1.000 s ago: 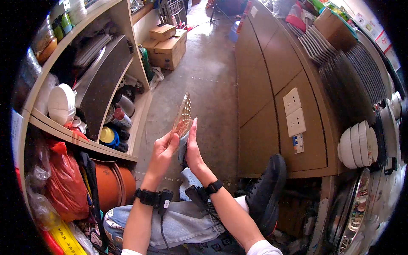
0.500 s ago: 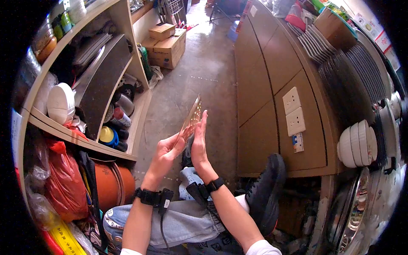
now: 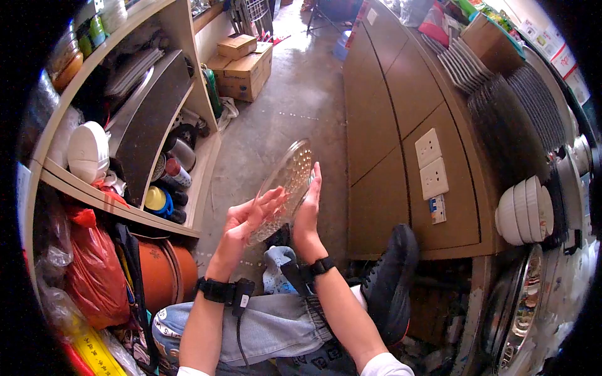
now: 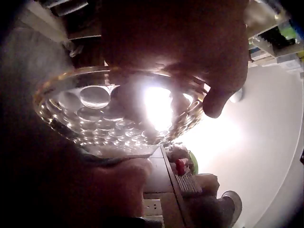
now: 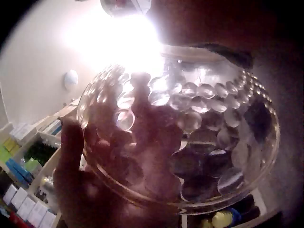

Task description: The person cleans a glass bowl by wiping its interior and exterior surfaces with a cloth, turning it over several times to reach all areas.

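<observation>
A clear glass bowl (image 3: pixel 295 169) with a pattern of round dimples and a gold-tinted rim is tilted on its edge between the two hands. My left hand (image 3: pixel 241 222) lies along its left side, the fingers extended against the glass. Through the glass, the right wrist view shows those fingers behind the dimples, with the thumb (image 5: pixel 71 142) out beside the rim. Against the far right side rests my right hand (image 3: pixel 307 216), its fingers straight and pointing up. Glare washes out part of the bowl (image 4: pixel 118 118) in the left wrist view.
An open shelf (image 3: pixel 207 156) with dishes and bottles stands at left, above an orange pot (image 3: pixel 172 266) and a red plastic bag (image 3: pixel 97 269). A brown cabinet (image 3: pixel 376 207) bounds the right, near stacked white bowls (image 3: pixel 523 213). Cardboard boxes (image 3: pixel 241 75) sit on the floor ahead.
The bowl has turned from nearly edge-on to showing its broad dimpled face. Both hands have shifted slightly right, and the left fingers have spread from the edge across the glass.
</observation>
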A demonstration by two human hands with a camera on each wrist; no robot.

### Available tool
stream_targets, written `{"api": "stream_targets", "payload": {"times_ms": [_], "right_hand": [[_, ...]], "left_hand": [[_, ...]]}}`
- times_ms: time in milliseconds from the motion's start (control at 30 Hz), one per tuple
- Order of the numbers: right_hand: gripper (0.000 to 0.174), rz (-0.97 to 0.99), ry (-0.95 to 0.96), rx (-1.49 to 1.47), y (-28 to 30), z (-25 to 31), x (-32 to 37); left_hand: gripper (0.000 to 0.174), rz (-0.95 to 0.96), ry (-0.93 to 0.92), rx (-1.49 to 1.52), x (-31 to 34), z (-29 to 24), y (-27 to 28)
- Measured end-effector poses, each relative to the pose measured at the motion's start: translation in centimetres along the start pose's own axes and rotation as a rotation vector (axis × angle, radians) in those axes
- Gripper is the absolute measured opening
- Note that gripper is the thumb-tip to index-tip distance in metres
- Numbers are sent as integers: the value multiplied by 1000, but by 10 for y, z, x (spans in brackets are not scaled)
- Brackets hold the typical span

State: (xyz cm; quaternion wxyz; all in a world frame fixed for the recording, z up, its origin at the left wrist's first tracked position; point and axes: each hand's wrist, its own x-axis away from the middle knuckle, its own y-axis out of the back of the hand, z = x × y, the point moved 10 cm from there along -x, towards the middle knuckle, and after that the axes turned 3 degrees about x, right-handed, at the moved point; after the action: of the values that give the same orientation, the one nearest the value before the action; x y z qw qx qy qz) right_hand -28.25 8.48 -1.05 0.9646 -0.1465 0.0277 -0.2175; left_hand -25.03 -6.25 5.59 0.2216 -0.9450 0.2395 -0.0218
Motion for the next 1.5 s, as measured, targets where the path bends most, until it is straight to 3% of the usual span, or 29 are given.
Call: {"api": "stream_targets", "payload": {"times_ms": [67, 300, 567, 867, 1000, 1100, 1167, 1400, 1467, 1500], "right_hand": [[61, -47, -78, -65, 8, -14, -1], [63, -12, -102, -17, 5, -13, 0], [67, 23, -287, -233, 5, -46, -1], [53, -91, -323, -49, 21, -57, -3], [50, -73, -406, -138, 23, -72, 0], [63, -77, -502, -189, 17, -61, 10], [52, -124, -464, -238, 22, -61, 7], [48, -195, -338, -122, 30, -38, 4], [48, -221, -347, -72, 32, -23, 7], [49, -258, -349, -24, 37, -18, 9]], "left_hand": [[52, 24, -89, 165, 1, -10, 0], [59, -63, -79, 229, 4, -10, 19], [77, -63, -63, 275, 7, -14, 22], [74, -128, -123, 521, 8, -12, 39], [72, -117, -149, 574, 7, -15, 40], [68, -118, -167, 675, 7, -17, 40], [65, -170, -179, 723, 8, -20, 43], [61, -257, -170, 544, 1, -9, 72], [63, -512, -141, 211, 6, -5, 91], [63, -524, -147, 210, 6, 1, 93]]}}
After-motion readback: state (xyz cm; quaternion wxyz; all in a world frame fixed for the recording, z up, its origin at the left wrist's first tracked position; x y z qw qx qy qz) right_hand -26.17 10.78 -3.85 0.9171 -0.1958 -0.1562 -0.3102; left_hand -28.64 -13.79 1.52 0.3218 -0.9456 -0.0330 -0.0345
